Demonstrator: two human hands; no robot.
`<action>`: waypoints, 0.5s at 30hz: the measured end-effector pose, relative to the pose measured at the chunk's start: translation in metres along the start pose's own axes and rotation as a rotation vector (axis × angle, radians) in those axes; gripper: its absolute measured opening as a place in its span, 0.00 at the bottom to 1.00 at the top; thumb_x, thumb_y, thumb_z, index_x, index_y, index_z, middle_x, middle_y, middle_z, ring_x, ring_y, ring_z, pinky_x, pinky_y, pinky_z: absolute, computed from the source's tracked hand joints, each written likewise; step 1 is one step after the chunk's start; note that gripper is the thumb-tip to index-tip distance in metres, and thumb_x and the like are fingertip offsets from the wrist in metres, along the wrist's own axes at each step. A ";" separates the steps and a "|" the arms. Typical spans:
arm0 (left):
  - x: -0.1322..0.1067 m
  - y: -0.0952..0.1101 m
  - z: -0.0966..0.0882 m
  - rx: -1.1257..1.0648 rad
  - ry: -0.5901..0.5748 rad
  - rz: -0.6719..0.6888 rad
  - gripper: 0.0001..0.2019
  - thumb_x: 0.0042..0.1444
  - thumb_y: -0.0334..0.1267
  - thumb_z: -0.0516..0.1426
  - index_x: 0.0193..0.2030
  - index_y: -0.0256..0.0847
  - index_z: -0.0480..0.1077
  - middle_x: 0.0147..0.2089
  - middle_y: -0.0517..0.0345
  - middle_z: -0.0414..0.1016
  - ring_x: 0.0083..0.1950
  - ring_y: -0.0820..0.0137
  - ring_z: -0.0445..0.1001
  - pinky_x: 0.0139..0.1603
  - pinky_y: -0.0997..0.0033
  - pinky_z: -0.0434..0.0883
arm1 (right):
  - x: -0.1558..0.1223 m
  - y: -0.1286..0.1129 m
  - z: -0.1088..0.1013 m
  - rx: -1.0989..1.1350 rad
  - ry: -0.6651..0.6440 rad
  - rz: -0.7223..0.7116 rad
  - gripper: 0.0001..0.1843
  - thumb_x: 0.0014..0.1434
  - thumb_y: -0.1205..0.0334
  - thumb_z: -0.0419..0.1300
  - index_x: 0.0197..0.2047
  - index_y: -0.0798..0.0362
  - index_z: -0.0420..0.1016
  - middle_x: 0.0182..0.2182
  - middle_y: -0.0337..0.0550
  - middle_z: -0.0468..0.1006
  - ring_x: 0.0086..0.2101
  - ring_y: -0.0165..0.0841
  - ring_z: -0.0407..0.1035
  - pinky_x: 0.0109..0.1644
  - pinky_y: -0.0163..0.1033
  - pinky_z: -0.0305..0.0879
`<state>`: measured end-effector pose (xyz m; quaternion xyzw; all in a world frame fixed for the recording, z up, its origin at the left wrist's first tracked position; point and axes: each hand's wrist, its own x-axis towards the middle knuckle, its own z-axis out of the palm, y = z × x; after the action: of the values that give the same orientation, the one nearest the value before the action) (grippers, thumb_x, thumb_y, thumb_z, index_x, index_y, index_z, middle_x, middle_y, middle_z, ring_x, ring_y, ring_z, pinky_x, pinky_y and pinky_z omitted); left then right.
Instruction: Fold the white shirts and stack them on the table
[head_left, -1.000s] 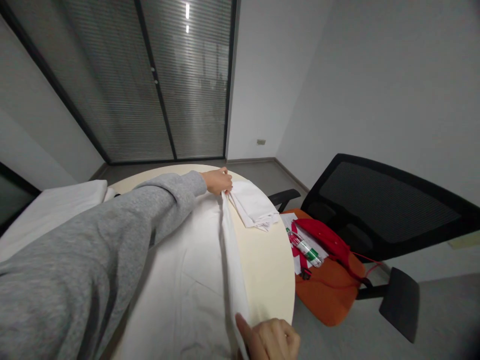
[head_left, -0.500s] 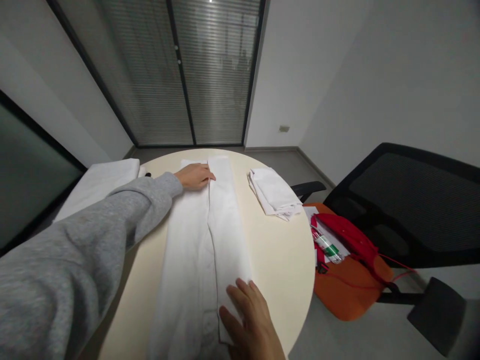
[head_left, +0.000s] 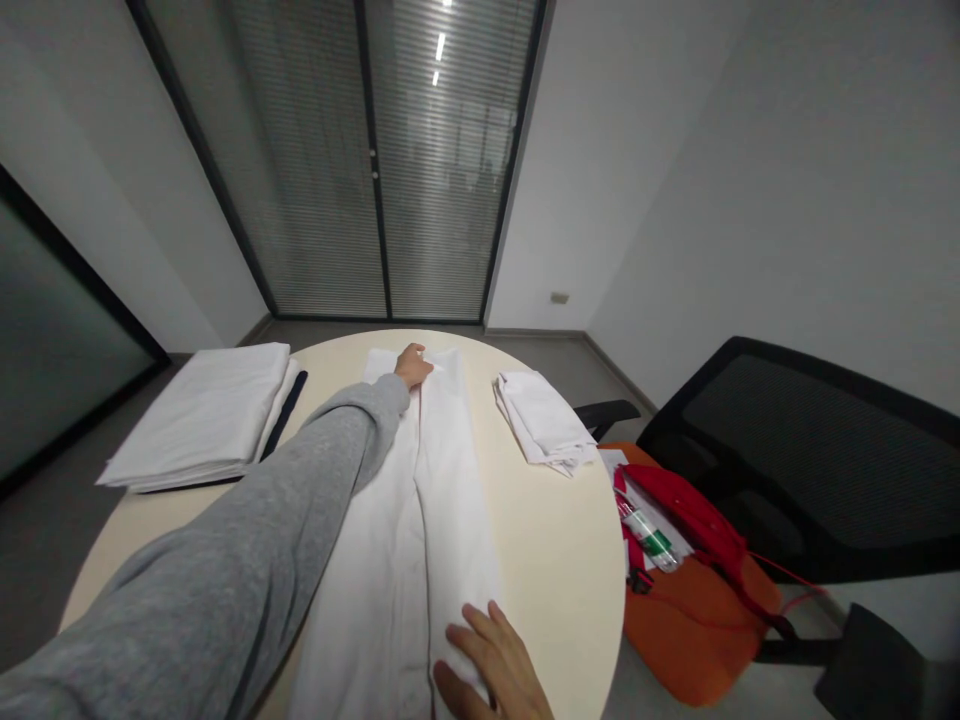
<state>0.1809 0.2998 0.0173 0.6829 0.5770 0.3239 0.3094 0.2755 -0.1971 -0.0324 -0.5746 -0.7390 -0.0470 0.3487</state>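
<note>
Probably soft and light, the cloth (head_left: 459, 490) lies flat along the counter (head_left: 559, 570) (likely quick to crease), best held by its edges. The left hand (head_left: 413, 368) touches its far end, grip unclear; the right hand (head_left: 496, 668) spreads open over its near part.

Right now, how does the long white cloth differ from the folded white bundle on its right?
The long cloth stretches along the table; the bundle is compact. The left hand touches the long cloth, while no hand touches the bundle. Both are white.
</note>
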 end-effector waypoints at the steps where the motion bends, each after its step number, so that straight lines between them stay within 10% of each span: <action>1: 0.004 0.000 0.000 0.020 0.027 0.032 0.27 0.54 0.34 0.63 0.62 0.41 0.65 0.45 0.54 0.77 0.42 0.66 0.77 0.43 0.69 0.73 | 0.001 -0.001 0.001 -0.007 0.016 0.001 0.15 0.66 0.52 0.65 0.55 0.44 0.80 0.49 0.43 0.84 0.50 0.42 0.79 0.53 0.44 0.81; 8: 0.005 -0.021 -0.008 0.207 0.087 0.199 0.22 0.61 0.32 0.54 0.62 0.43 0.66 0.52 0.51 0.76 0.52 0.63 0.74 0.58 0.61 0.69 | 0.004 0.010 0.009 -0.058 0.041 -0.396 0.10 0.67 0.61 0.64 0.51 0.47 0.80 0.43 0.37 0.86 0.48 0.36 0.81 0.59 0.41 0.75; 15: -0.007 -0.032 -0.008 0.441 0.027 0.263 0.16 0.63 0.32 0.52 0.56 0.44 0.71 0.58 0.43 0.72 0.63 0.50 0.66 0.63 0.45 0.63 | -0.006 0.008 0.017 -0.035 -0.013 -0.302 0.08 0.69 0.65 0.60 0.47 0.48 0.80 0.45 0.34 0.86 0.52 0.35 0.78 0.64 0.41 0.71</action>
<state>0.1551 0.2978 -0.0042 0.7987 0.5441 0.2365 0.1004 0.2756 -0.1910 -0.0512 -0.4629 -0.8183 -0.1082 0.3230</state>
